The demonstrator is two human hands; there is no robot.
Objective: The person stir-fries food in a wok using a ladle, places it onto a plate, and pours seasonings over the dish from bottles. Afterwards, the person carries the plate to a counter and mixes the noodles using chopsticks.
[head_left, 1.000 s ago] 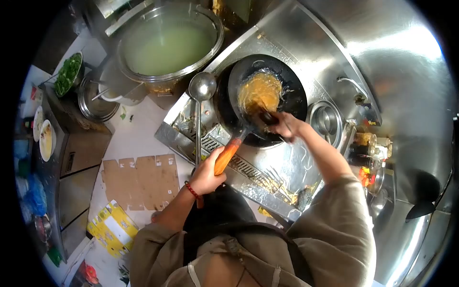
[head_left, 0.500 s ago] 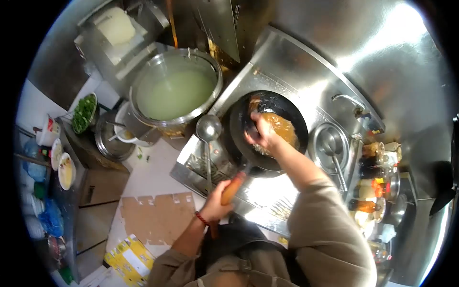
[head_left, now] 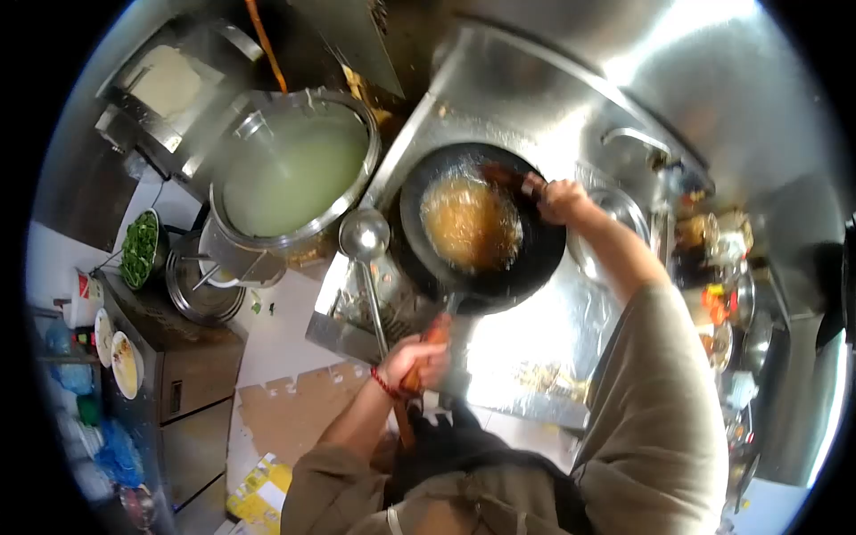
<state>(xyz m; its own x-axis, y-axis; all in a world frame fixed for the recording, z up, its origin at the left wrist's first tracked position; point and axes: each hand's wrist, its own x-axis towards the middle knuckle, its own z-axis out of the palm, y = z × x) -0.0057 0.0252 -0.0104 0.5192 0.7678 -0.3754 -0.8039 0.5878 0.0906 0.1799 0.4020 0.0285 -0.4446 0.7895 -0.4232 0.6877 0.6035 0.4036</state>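
In the head view, your left hand (head_left: 415,361) has its fingers wrapped around the wooden handle (head_left: 438,331) of the black wok (head_left: 535,259), which lies at 12 o'clock from you, over the steel bench (head_left: 526,357). Your right hand (head_left: 562,201) is at the wok's 2 o'clock edge, its fingers curled around a dark brown tool (head_left: 505,176) that reaches in over the wok; its far end is blurred. Golden-brown food (head_left: 464,223), wet and shiny, fills the wok's middle. Just beside the wok at 9 o'clock rests 1 steel ladle (head_left: 364,234), its handle running down toward your left hand; whether they touch, you cannot tell. A large pot (head_left: 373,160) of pale green liquid stands at the wok's 10 o'clock, and a tap (head_left: 635,135) at its 2 o'clock.
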